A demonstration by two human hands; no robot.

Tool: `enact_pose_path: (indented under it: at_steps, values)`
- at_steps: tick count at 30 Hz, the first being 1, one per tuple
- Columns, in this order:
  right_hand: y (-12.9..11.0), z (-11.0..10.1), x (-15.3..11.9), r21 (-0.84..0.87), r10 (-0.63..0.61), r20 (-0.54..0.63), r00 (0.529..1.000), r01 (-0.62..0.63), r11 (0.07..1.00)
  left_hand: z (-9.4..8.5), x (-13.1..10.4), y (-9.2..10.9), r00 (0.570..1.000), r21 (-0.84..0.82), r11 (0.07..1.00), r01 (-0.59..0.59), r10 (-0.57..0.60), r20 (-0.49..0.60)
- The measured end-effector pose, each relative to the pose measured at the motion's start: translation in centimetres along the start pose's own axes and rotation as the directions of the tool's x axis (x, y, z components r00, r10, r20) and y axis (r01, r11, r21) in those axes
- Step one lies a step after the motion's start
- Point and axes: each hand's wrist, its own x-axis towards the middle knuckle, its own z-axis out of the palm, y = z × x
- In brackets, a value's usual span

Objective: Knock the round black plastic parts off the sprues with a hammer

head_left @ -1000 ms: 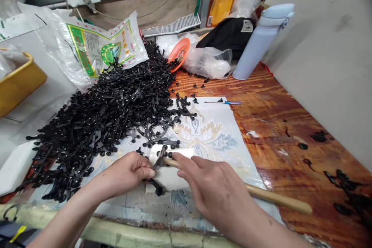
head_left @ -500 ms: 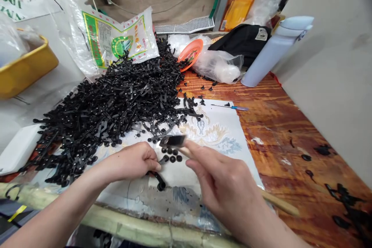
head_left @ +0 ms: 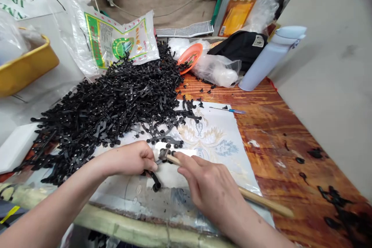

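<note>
- Blk pile (head_left: 122, 97): far L, prob. for easy reach.
- Hammer (head_left: 266, 200): head at white pad (head_left: 171, 176), by my L fingertips.
- R hand (head_left: 215, 182): wrapped round handle near head, prob. for control.
- L hand (head_left: 133, 159): pinched closed, steadying blk part (head_left: 156, 183) at pad's L edge.
</note>
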Motion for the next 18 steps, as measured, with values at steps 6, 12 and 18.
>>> enact_pose_path:
  at_steps: [6,12,18]
  values:
    - [0.9,-1.2,0.7,0.225,0.111,0.048,0.993,-0.119,0.967,-0.1,-0.1,-0.5,0.998,-0.092,0.996,-0.005,0.011,0.062]
    - [4.6,-0.9,-0.5,-0.106,0.419,-0.156,0.894,-0.437,0.893,0.9,-1.1,-2.2,0.995,-0.409,0.908,-0.086,0.099,0.012]
    - [6.2,1.0,-1.3,-0.38,0.446,-0.186,0.876,-0.483,0.789,3.2,-2.8,-3.4,0.985,-0.743,0.649,-0.168,0.148,-0.093]
